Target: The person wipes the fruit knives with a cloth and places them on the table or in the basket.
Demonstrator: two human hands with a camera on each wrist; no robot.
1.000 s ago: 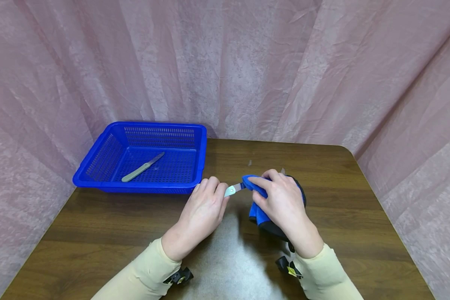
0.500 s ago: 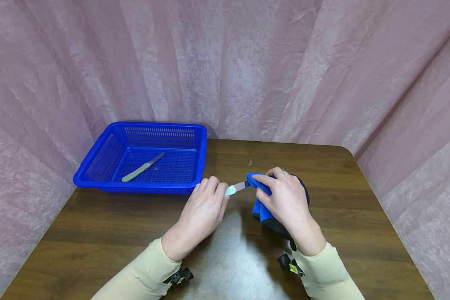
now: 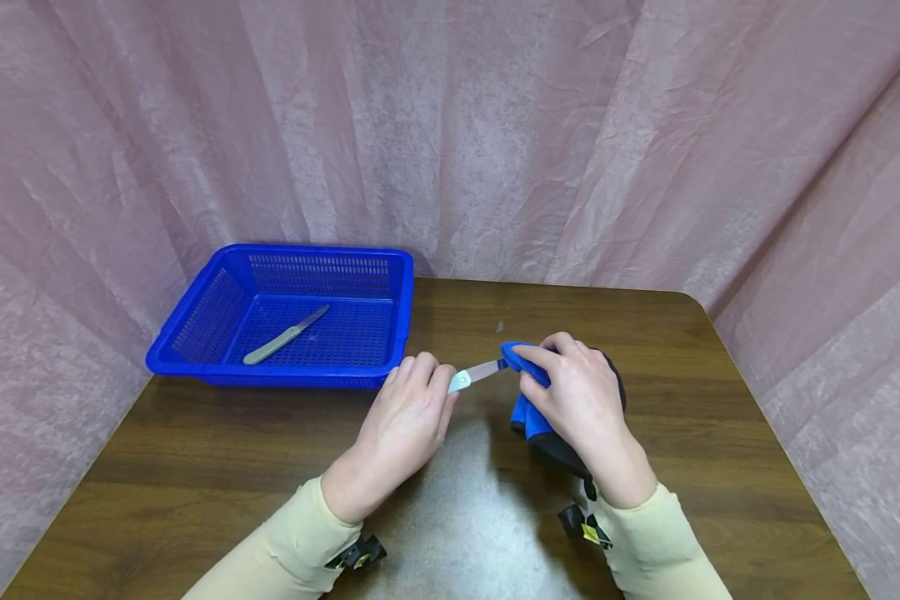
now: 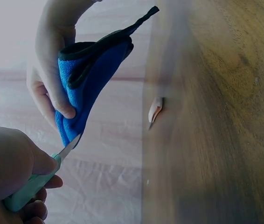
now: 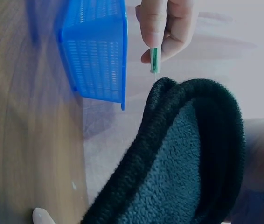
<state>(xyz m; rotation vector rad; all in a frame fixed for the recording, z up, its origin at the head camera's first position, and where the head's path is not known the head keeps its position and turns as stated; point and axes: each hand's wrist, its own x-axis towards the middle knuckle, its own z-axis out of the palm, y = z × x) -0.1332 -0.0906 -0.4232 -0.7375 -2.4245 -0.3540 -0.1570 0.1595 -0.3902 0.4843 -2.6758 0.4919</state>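
Observation:
My left hand (image 3: 405,421) grips the pale mint handle (image 4: 29,190) of a small folding knife. Its silver blade (image 3: 485,370) points right, the tip covered by a blue cloth (image 3: 528,412) with black edging. My right hand (image 3: 577,400) pinches that folded cloth around the blade's end, thumb and forefinger near its left corner. In the left wrist view, a black loop (image 4: 143,21) sticks out from the cloth. The right wrist view has the cloth's dark edge (image 5: 202,88) close up, hiding most of my right fingers.
A blue plastic basket (image 3: 228,369) stands at the left back with another pale-handled knife (image 3: 273,343) lying inside. On the wooden table (image 3: 682,375), a small pale object with a dark pointed end (image 4: 156,109) lies beyond the cloth. Pink curtains (image 3: 450,142) hang behind.
My right hand and the cloth have slid rightward along the blade toward its tip, baring more of the metal. My left hand has stayed put with the knife.

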